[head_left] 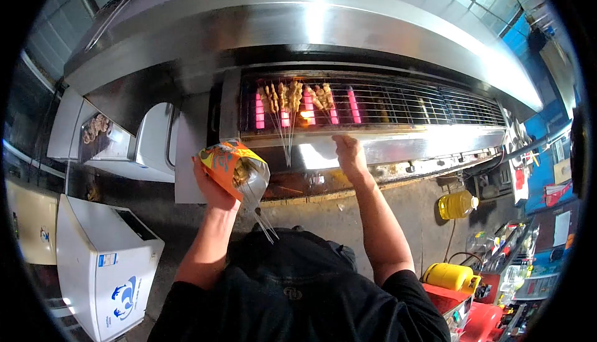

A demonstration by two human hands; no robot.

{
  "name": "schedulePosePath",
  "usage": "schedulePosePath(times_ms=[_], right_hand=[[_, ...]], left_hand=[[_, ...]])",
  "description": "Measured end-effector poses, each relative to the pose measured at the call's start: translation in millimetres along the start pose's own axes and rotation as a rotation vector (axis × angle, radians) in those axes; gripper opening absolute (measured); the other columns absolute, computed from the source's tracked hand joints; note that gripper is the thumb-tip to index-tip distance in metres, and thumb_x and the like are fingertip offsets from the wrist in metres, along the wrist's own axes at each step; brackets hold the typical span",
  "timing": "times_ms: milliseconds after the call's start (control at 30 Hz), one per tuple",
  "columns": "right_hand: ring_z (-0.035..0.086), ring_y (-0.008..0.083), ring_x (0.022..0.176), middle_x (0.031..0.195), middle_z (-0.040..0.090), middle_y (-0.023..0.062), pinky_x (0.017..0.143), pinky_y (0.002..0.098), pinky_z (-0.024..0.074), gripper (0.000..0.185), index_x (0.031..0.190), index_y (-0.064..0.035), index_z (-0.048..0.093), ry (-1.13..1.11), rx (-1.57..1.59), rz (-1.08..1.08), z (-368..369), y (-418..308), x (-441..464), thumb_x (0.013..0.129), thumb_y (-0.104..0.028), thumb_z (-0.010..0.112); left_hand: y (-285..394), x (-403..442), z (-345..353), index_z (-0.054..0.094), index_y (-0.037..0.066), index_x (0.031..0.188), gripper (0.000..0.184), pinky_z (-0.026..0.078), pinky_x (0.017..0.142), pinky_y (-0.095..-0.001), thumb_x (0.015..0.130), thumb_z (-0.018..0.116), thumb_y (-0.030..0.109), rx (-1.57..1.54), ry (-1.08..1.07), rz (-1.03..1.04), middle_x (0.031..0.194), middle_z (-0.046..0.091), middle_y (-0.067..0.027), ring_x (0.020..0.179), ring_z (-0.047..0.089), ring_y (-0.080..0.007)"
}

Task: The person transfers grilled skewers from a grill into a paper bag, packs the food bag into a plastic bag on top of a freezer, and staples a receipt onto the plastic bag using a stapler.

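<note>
My left hand [214,183] is wrapped round an orange and yellow bag [222,163] with a silvery inside. Cooked meat [242,174] shows in its mouth, and several thin metal skewer ends [264,222] stick out toward my chest. At the grill's front edge, my right hand [351,155] is closed at the lower ends of a small bunch of meat skewers [322,96], which slant toward it; the fingers hide the ends. Beside that bunch, more meat skewers [284,97] lie on the grill, with their bare ends jutting over the front edge.
Pink-glowing heating bars show beneath the left part of the grill grate [404,102]. A steel hood [311,22] overhangs it. At left are a tray of meat [96,132] and a white freezer [112,267]. A bottle of yellow oil [455,205] and a yellow gas cylinder [451,277] are at right.
</note>
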State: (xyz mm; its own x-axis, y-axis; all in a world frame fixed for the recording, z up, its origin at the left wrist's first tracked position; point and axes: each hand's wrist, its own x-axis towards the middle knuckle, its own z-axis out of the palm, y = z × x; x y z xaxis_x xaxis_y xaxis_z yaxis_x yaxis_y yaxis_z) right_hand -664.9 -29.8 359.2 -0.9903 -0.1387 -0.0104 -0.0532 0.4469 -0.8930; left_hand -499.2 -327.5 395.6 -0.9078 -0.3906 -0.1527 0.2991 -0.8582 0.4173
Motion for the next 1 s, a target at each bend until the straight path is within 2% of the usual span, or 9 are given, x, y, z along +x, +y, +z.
schedulePosePath(times_ms=[33, 200, 467, 600, 667, 733, 800, 833, 1000], right_hand=[[0.041, 0.0038, 0.053, 0.064, 0.047, -0.0049, 0.048, 0.0241, 0.0336, 0.026, 0.112, -0.0010, 0.071, -0.037, 0.171, 0.147, -9, -15, -6, 0.099, -0.020, 0.059], [0.032, 0.0026, 0.053, 0.065, 0.038, -0.0078, 0.047, 0.0217, 0.0241, 0.025, 0.116, -0.0005, 0.069, -0.098, 0.707, 0.207, -40, -63, -47, 0.103, -0.020, 0.059], [0.035, 0.0034, 0.054, 0.062, 0.040, -0.0079, 0.049, 0.0219, 0.0287, 0.028, 0.122, 0.0028, 0.067, -0.425, 0.524, 0.138, -67, -132, -143, 0.105, -0.016, 0.054], [0.040, 0.0034, 0.058, 0.064, 0.045, -0.0068, 0.054, 0.0211, 0.0351, 0.028, 0.124, 0.0001, 0.067, -0.574, 0.273, 0.232, -73, -158, -160, 0.106, -0.014, 0.052], [0.043, 0.0044, 0.060, 0.067, 0.048, -0.0054, 0.055, 0.0224, 0.0388, 0.028, 0.124, 0.0006, 0.067, -0.630, 0.126, 0.117, -69, -162, -161, 0.106, -0.015, 0.052], [0.053, 0.0088, 0.063, 0.068, 0.058, 0.0007, 0.059, 0.0287, 0.0460, 0.028, 0.123, 0.0010, 0.067, -0.631, 0.061, 0.113, -62, -166, -161, 0.105, -0.015, 0.053], [0.066, 0.0178, 0.070, 0.074, 0.066, 0.0114, 0.065, 0.0357, 0.0514, 0.026, 0.121, -0.0011, 0.068, -0.593, -0.009, -0.083, -46, -163, -161, 0.103, -0.015, 0.056], [0.072, 0.0328, 0.079, 0.086, 0.070, 0.0200, 0.069, 0.0428, 0.0546, 0.025, 0.121, -0.0035, 0.066, -0.578, -0.061, -0.161, -37, -163, -159, 0.101, -0.014, 0.057], [0.067, 0.0451, 0.077, 0.091, 0.069, 0.0234, 0.065, 0.0517, 0.0552, 0.026, 0.121, -0.0061, 0.063, -0.460, -0.261, -0.306, 22, -174, -152, 0.098, -0.017, 0.057]], left_hand=[[1, -2, 5, 0.061, 0.007, 0.128, 0.066, 0.051, 0.100, -0.0501, 0.099, 0.041, 0.063, -0.002, 0.006, 0.003, 0.126, 0.065, -0.0137, 0.116, 0.063, -0.0310], [10, 7, 4, 0.060, 0.010, 0.129, 0.066, 0.050, 0.102, -0.0498, 0.099, 0.041, 0.066, -0.024, 0.007, 0.082, 0.127, 0.065, -0.0121, 0.118, 0.062, -0.0312], [22, 30, -12, 0.061, 0.009, 0.126, 0.066, 0.051, 0.097, -0.0471, 0.099, 0.041, 0.065, -0.015, 0.159, 0.148, 0.121, 0.066, -0.0111, 0.112, 0.063, -0.0287], [25, 31, -5, 0.059, 0.009, 0.128, 0.067, 0.051, 0.099, -0.0474, 0.099, 0.040, 0.066, 0.002, 0.197, 0.193, 0.126, 0.064, -0.0106, 0.115, 0.061, -0.0281], [24, 31, -2, 0.059, 0.010, 0.129, 0.067, 0.050, 0.100, -0.0475, 0.098, 0.040, 0.066, -0.012, 0.256, 0.176, 0.128, 0.063, -0.0103, 0.116, 0.061, -0.0281], [22, 30, -4, 0.057, 0.011, 0.132, 0.067, 0.049, 0.101, -0.0482, 0.098, 0.041, 0.067, -0.032, 0.156, 0.151, 0.130, 0.062, -0.0094, 0.118, 0.060, -0.0285], [18, 27, -2, 0.057, 0.012, 0.133, 0.067, 0.049, 0.102, -0.0483, 0.098, 0.041, 0.067, -0.005, 0.139, 0.123, 0.130, 0.062, -0.0091, 0.119, 0.060, -0.0288], [17, 24, 0, 0.056, 0.013, 0.134, 0.068, 0.049, 0.102, -0.0483, 0.098, 0.041, 0.068, 0.021, 0.126, 0.103, 0.129, 0.062, -0.0088, 0.119, 0.060, -0.0290], [5, 14, 12, 0.056, 0.013, 0.135, 0.070, 0.049, 0.102, -0.0480, 0.097, 0.039, 0.070, -0.014, 0.083, 0.036, 0.131, 0.061, -0.0089, 0.121, 0.059, -0.0295]])
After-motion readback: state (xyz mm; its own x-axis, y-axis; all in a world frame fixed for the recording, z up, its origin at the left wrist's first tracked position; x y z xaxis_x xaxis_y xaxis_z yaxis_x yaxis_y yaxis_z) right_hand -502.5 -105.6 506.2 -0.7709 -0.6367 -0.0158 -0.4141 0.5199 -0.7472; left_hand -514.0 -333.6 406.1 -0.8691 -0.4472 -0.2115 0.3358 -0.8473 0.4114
